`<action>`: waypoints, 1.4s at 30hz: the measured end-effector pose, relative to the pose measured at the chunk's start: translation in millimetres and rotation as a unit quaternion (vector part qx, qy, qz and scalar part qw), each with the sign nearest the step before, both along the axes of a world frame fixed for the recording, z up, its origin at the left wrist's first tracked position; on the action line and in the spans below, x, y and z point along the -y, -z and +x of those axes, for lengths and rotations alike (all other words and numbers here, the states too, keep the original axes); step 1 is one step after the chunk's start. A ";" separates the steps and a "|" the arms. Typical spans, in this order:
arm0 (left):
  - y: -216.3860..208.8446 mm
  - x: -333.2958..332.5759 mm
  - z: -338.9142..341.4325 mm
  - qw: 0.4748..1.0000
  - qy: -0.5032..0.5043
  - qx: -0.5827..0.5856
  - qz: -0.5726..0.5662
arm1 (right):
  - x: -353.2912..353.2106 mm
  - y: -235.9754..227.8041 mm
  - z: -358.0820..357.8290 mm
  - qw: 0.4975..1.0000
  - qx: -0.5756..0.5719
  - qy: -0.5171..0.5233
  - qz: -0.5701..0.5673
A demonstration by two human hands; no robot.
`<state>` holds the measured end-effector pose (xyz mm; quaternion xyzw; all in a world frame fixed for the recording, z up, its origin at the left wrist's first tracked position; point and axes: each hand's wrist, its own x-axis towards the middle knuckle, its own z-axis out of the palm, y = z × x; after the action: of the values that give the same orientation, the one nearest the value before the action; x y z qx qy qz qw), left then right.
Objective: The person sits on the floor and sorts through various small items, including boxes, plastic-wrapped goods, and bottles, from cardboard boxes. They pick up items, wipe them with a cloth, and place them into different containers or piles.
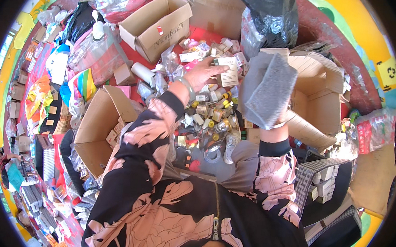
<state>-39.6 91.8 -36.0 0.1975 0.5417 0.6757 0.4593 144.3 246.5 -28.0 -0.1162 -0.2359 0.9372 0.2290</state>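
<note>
My left hand (pixel 202 73) reaches over a pile of small goods, a bracelet at its wrist. Its thumb lies along the front edge of a small white and dark green carton (pixel 228 72), which it grips; the other fingers are partly hidden. Raised at the right, my right hand (pixel 274 134) is mostly covered by a grey, folded, knit-looking cloth (pixel 267 89) that it holds up. The fingers behind the cloth cannot be seen. Beneath both hands lie several small bottles with yellow caps (pixel 216 124) and little boxes (pixel 202 109).
Open cardboard boxes stand at the upper left (pixel 156 29), left (pixel 98 131) and right (pixel 318 92). A black plastic bag (pixel 270 20) sits behind the cloth. A roll of clear tape (pixel 212 154) lies near my feet. White cartons fill a dark container (pixel 324 184) at the right.
</note>
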 end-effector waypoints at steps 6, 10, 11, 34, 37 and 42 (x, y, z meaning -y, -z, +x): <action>-12.9 5.9 75.1 0.917 -0.150 -0.369 -0.002 | 74.4 -45.4 -27.7 0.943 0.057 0.059 0.323; -33.2 49.7 71.6 0.905 -0.124 -0.406 0.029 | 91.7 -22.2 -55.8 0.804 0.185 0.114 0.554; -47.5 46.9 76.0 0.940 -0.110 -0.324 0.006 | 86.7 -16.1 -61.6 0.790 0.208 0.146 0.558; -48.1 19.6 88.6 0.984 -0.132 -0.117 -0.016 | 80.4 -48.2 -46.1 0.774 0.394 0.181 0.461; -16.2 30.8 71.4 0.908 -0.105 -0.392 -0.105 | 70.4 -48.6 -50.3 0.701 0.439 0.246 0.506; -51.7 18.5 87.8 0.976 -0.125 -0.128 0.121 | 58.1 -33.0 -61.9 0.665 0.428 0.290 0.538</action>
<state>48.2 73.3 15.8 0.2671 0.5304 0.7578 0.2704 82.4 188.4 5.0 -0.4240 -0.7258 0.3800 0.3860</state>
